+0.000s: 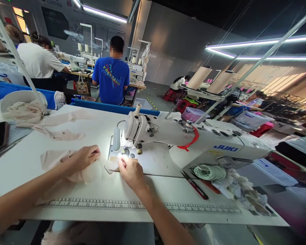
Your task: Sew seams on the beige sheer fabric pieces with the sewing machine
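A pale pink fabric piece (66,163) lies on the white sewing table (97,190) in front of a white JUKI sewing machine (183,139). My left hand (84,157) rests on the fabric, fingers curled and pressing it down. My right hand (129,170) pinches the fabric's edge just beside the needle and presser foot (123,149), lit by the machine's lamp.
More pink fabric (40,122) lies at the back left by a white bowl (17,98). Red-handled scissors (196,185), a coil of pale green cord (210,172) and scraps sit right of the machine. A ruler strip (104,204) runs along the table front. Other people sew at stations behind.
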`<state>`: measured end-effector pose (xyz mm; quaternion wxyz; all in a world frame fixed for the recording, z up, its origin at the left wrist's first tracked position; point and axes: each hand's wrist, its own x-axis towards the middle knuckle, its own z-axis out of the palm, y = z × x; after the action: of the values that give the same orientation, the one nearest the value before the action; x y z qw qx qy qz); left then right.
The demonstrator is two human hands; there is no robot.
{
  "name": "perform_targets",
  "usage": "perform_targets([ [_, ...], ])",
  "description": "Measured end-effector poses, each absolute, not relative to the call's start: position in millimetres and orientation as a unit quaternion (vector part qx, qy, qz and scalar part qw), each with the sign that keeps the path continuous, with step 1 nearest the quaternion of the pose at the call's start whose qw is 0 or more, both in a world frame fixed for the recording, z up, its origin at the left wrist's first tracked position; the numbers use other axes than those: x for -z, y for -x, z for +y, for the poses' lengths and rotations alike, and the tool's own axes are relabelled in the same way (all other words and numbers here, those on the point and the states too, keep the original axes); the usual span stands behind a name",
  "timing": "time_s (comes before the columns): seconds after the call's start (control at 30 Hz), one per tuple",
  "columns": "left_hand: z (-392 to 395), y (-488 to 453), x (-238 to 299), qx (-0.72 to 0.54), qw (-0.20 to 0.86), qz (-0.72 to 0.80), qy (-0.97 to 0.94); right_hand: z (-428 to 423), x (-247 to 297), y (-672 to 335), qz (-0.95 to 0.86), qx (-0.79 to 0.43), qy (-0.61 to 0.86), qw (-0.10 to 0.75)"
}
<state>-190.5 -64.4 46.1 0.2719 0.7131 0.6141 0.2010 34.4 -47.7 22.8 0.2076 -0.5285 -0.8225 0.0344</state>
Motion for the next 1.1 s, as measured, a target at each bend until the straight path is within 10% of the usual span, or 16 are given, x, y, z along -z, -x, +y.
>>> perform_targets([
  [0.53, -47, 221, -44, -0.228, 0.187, 0.638, -0.712, -65, -21, -63, -0.899, 0.059, 0.393, 0.184],
  [0.8, -48, 135, -65, -0.203, 0.467, 0.537, -0.672, -62, -16, -60, -0.900, 0.056, 0.385, 0.195],
  [1.1, -28, 135, -28, -0.203, 0.412, 0.578, -0.674, -62, -18, -59, -0.900, 0.050, 0.390, 0.188],
])
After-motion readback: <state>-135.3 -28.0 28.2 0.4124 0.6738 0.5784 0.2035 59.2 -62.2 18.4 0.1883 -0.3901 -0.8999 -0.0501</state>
